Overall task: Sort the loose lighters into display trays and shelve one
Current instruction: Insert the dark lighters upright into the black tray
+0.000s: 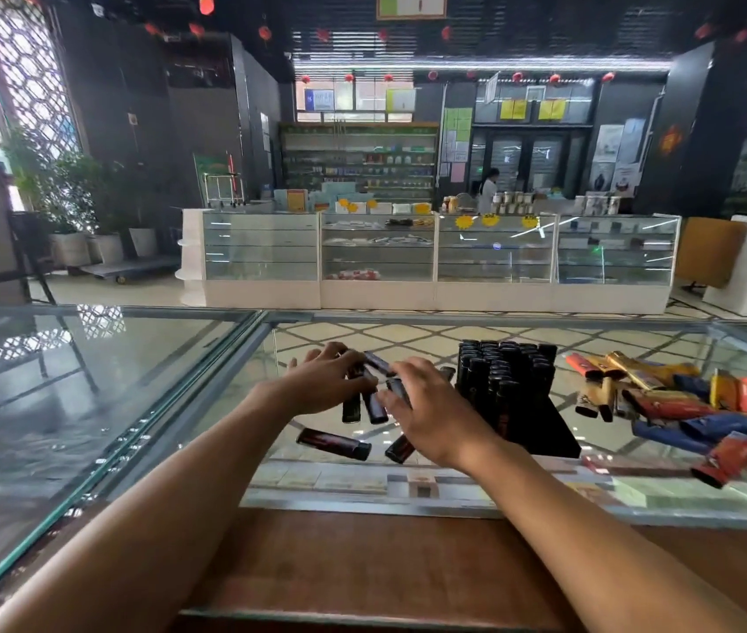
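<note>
Though the shop behind is wide and busy, what matters sits on the glass counter (88,404), a hard, slick top on which anything smooth will skate if nudged. Right of the middle stands a black display tray (554,434), its rows already packed with upright dark lighters, and further right lies a loose heap of coloured lighters (705,413) in red, blue and yellow, still unsorted by the look of it. Just left of the tray the two hands meet: the left hand (330,381) has its fingers curled round a bunch of dark lighters (365,406) that hang below its palm, while the right hand (435,418) bends its fingers over the top of the same bunch; whether it pinches one or only steadies them I cannot tell. Nearer me, two more lie flat on the glass, a stray lighter (333,444) under the left wrist and a second stray (401,448) half hidden under the right palm. I would judge these light, stiff and glossy, so a handful could easily slip or fan apart; each is best taken across its flat sides near the middle, one at a time, and stood bottom-first in a slot.
</note>
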Action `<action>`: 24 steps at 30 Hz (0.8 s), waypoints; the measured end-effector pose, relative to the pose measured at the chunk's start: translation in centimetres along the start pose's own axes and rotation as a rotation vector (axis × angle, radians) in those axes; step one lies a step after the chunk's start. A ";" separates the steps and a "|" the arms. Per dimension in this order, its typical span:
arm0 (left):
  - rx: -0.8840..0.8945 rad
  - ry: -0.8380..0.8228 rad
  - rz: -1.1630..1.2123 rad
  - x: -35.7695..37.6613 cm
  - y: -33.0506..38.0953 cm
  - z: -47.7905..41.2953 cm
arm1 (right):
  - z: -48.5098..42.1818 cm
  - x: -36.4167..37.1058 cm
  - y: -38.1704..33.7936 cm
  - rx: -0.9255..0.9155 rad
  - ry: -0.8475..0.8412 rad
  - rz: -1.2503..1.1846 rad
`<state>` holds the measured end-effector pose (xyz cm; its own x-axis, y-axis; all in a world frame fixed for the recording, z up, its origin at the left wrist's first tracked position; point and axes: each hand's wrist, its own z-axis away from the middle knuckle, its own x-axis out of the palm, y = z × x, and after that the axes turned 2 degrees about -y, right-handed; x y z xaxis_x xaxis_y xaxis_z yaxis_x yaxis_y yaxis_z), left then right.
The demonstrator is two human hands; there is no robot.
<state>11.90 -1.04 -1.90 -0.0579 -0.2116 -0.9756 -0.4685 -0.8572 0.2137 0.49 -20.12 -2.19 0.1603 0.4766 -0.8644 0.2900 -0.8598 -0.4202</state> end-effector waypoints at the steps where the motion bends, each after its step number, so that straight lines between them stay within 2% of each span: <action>1: 0.024 0.002 0.010 0.0 -0.3 0.3 | 0.0 -0.1 0.0 0.002 0.001 -0.015; 6: 0.068 0.005 0.090 -0.4 -1.3 3.4 | 0.2 -0.5 -0.2 -0.004 0.017 -0.031; 11: 0.023 0.123 0.065 -0.3 -2.0 6.1 | 0.7 -0.5 -0.4 -0.004 0.019 -0.048; 24: -0.031 0.284 0.209 -0.5 -1.7 6.5 | 1.3 -0.5 -0.4 -0.043 0.073 -0.056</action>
<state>6.97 3.59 -2.06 0.1000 -0.5025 -0.8588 -0.4454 -0.7944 0.4129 -0.90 -20.23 -1.91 0.2107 0.5371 -0.8168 0.3407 -0.8235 -0.4536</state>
